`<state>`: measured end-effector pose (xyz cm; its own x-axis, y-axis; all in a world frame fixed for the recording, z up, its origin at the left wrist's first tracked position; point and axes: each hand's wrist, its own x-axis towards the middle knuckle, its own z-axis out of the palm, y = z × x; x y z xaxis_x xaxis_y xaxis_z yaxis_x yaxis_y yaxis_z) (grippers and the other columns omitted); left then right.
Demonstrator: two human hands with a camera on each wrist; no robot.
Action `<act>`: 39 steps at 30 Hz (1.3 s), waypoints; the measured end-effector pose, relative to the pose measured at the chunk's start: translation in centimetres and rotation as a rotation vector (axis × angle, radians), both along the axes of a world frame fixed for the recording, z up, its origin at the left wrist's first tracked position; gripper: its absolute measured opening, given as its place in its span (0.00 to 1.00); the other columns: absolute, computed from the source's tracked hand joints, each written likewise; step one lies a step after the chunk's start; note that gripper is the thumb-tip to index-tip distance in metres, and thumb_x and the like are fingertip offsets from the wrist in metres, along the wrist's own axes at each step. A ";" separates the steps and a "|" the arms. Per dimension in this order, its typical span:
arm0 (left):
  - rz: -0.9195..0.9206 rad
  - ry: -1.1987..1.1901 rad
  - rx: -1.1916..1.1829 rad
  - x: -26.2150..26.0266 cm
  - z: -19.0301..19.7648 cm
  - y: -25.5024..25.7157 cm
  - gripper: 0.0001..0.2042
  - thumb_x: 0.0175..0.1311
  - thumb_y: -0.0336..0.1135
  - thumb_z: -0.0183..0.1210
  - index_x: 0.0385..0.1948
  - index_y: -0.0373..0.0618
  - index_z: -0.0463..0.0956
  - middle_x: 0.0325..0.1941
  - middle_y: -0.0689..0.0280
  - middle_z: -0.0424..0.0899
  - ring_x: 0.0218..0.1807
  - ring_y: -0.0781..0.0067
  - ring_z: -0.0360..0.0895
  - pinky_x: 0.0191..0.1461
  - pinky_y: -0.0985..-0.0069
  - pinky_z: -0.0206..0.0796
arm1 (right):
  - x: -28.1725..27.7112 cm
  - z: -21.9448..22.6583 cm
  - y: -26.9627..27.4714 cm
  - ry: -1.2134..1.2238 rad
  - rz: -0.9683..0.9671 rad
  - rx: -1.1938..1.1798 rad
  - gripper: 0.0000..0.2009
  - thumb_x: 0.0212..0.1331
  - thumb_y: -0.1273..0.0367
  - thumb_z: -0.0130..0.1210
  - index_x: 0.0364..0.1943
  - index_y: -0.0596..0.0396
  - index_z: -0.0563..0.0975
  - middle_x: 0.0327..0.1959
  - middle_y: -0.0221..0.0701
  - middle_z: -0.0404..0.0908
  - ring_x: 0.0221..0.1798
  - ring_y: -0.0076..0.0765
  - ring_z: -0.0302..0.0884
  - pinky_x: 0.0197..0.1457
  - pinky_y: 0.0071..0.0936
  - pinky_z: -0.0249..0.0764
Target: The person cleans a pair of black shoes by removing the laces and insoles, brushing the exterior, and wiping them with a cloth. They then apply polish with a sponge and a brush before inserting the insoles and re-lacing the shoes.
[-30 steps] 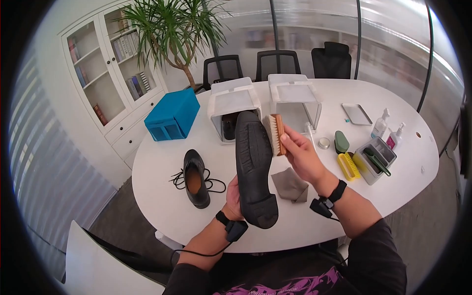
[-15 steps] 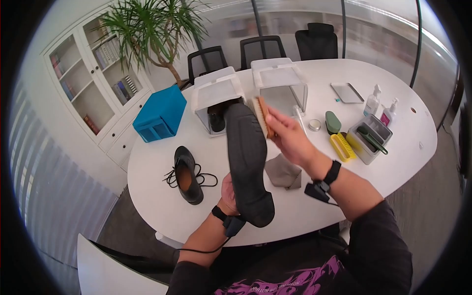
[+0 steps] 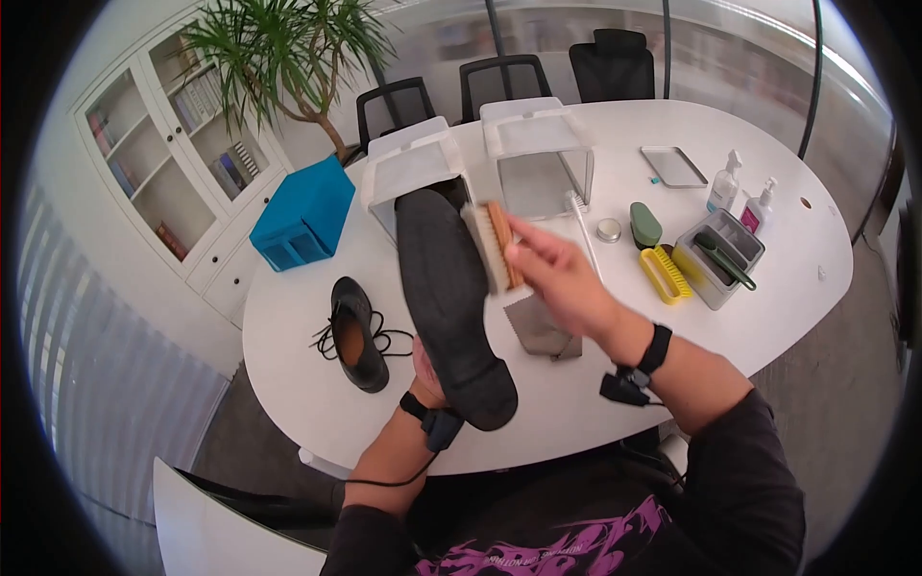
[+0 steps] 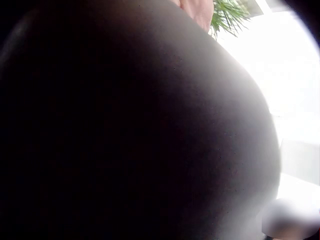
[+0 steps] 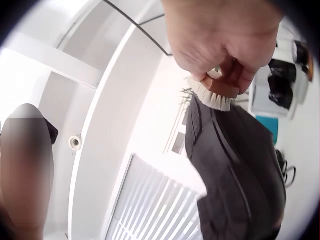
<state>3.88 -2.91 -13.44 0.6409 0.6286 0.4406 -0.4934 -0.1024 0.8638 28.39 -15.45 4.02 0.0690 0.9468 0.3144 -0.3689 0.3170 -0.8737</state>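
My left hand holds a black leather shoe up over the table, its sole facing me and its toe pointing away. Most of that hand's fingers are hidden behind the shoe, whose dark surface fills most of the left wrist view. In my right hand is a wooden shoe brush, pinched between thumb and fingers. Its pale bristles meet the shoe's side edge near the toe in the right wrist view. The other black shoe, laces loose, stands on the table to the left.
Behind the held shoe stand two white shoe boxes with open fronts, and a blue box is at left. A grey cloth lies beneath my right hand. Rightward are a yellow brush, a tin, a grey caddy and bottles.
The held shoe's toe has swung left, tilting the shoe. The brush has slid along the shoe's edge towards the toe, then back a little. The head view has shifted too.
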 end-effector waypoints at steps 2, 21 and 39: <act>-0.706 -0.498 -0.760 0.7 5.6 -3.2 0.28 0.94 0.40 0.40 0.87 0.38 0.64 0.86 0.42 0.75 0.81 0.49 0.81 0.88 0.52 0.73 | 1.8 2.7 1.2 -0.133 -0.094 0.061 0.29 0.90 0.64 0.59 0.88 0.52 0.71 0.75 0.25 0.84 0.73 0.15 0.77 0.78 0.23 0.73; -0.328 -0.090 -0.592 2.2 7.8 -3.8 0.30 0.96 0.49 0.48 0.87 0.38 0.63 0.86 0.55 0.76 0.86 0.54 0.74 0.93 0.52 0.63 | 1.4 6.2 -3.3 -1.593 -0.395 0.889 0.27 0.60 0.71 0.66 0.66 0.38 0.91 0.66 0.36 0.84 0.63 0.50 0.82 0.70 0.44 0.81; -0.256 -0.113 -0.717 4.1 10.9 -6.6 0.34 0.96 0.60 0.39 0.86 0.41 0.65 0.88 0.56 0.75 0.87 0.54 0.73 0.92 0.52 0.64 | 4.1 2.2 -3.8 -1.648 -0.574 0.851 0.31 0.58 0.70 0.68 0.71 0.43 0.88 0.69 0.45 0.86 0.51 0.45 0.82 0.62 0.41 0.80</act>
